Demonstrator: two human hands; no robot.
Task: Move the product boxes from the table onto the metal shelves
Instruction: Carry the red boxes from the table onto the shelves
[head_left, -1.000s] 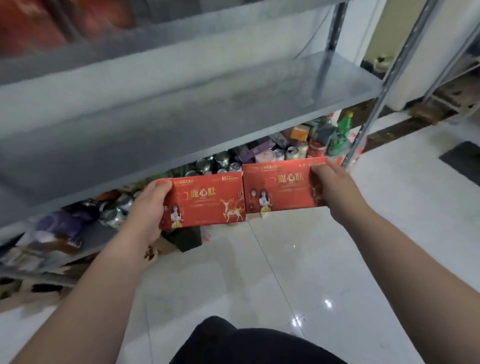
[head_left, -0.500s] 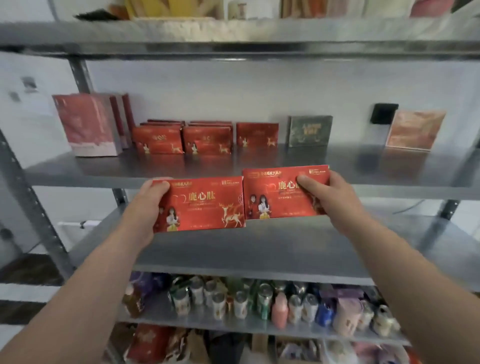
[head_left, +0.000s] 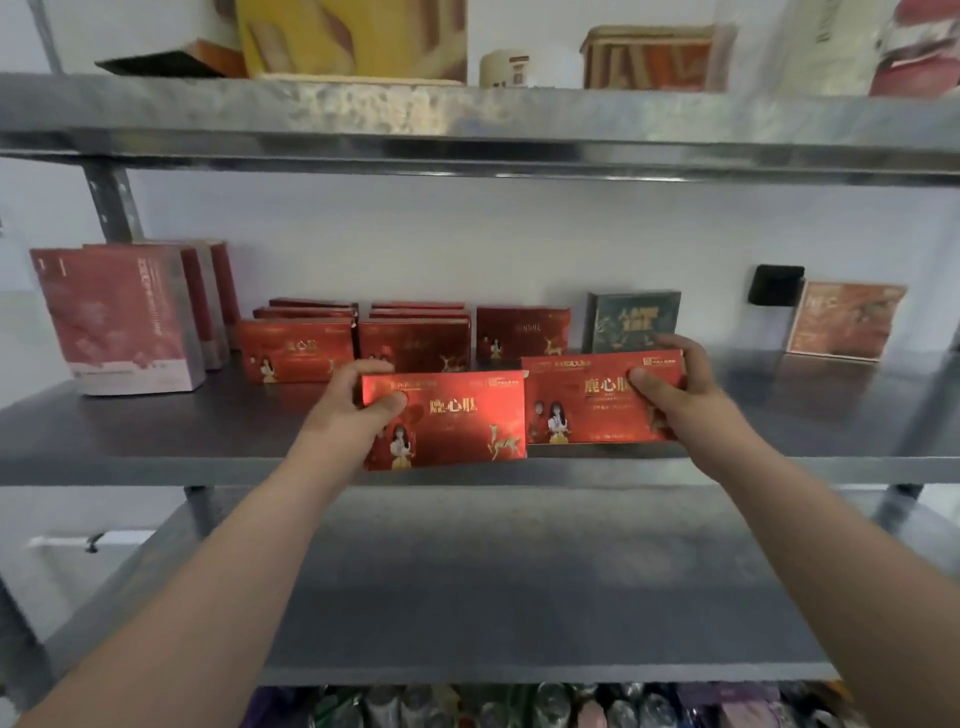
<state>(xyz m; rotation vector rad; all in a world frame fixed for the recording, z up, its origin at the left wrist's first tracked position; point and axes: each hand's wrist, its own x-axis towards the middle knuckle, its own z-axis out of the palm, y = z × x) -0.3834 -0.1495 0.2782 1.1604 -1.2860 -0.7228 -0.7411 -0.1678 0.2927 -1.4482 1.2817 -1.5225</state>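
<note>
- Top shelf (head_left: 467, 119) goods are cut off by the upper edge of the frame; only blurred yellow, cream and red pack bottoms show.
- Along the bottom edge, a row of cans and bottles (head_left: 519, 706) is smeared and half cropped, with no labels readable.
- Left hand (head_left: 353, 410) grips the left red box (head_left: 457, 421), thumb on the front face and fingers curled over its top left corner, covering that corner.
- Right hand (head_left: 675, 395) grips the right red box (head_left: 592, 400) the same way at its right end.
- Both boxes sit side by side at frame centre, over the front edge of the middle shelf (head_left: 156, 436); I cannot tell whether they rest on it.
- Behind them stand stacked red boxes (head_left: 296, 351), a dark green box (head_left: 631, 322), tall red-and-white packs (head_left: 114, 322) at left and an orange box (head_left: 844, 319) at right.
- A pale wall (head_left: 467, 234) backs the rack; a small black fitting (head_left: 776, 285) hangs on it.
- The shelves are dull grey sheet metal with a perforated upright post (head_left: 111, 202); the lower shelf (head_left: 519, 587) shows a mottled surface.
- The held boxes are flat, glossy cardboard with gold lettering and a gold deer.
</note>
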